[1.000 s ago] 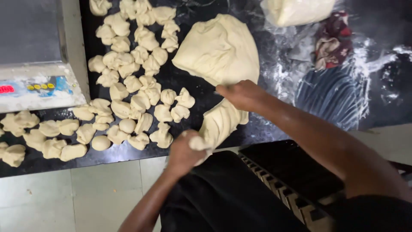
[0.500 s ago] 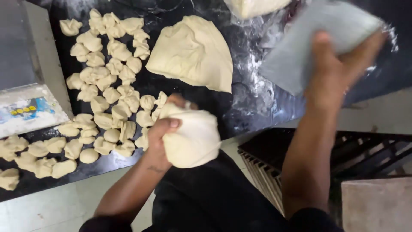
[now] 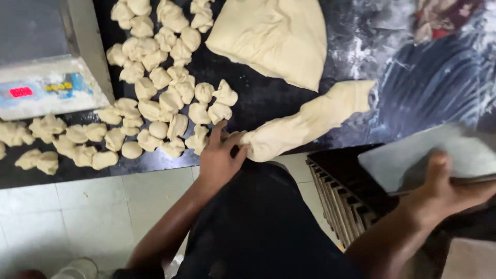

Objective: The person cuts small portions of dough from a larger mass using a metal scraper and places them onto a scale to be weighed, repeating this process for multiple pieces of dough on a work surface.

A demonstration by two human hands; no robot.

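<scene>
A long strip of pale dough (image 3: pixel 310 121) lies slanted on the dark floured counter (image 3: pixel 403 88). My left hand (image 3: pixel 219 155) presses on its near end at the counter's front edge, fingers spread over it. My right hand (image 3: pixel 447 188) is off the counter to the right, closed on a flat grey metal scraper (image 3: pixel 439 155) held above a dark tray rack. A big slab of dough (image 3: pixel 274 39) rests behind the strip. Several small cut dough pieces (image 3: pixel 160 98) are heaped to the left of my left hand.
A digital scale (image 3: pixel 44 82) with a lit red display stands at the left on the counter. A dark slotted rack (image 3: pixel 346 199) sits below the counter on the right. A patterned cloth (image 3: pixel 444 18) lies at the far right back. Pale floor tiles (image 3: pixel 103 212) show below.
The lump held in my left hand now lies stretched out as a long strip on the counter. My right hand dropped with the scraper from over the counter to beside the rack.
</scene>
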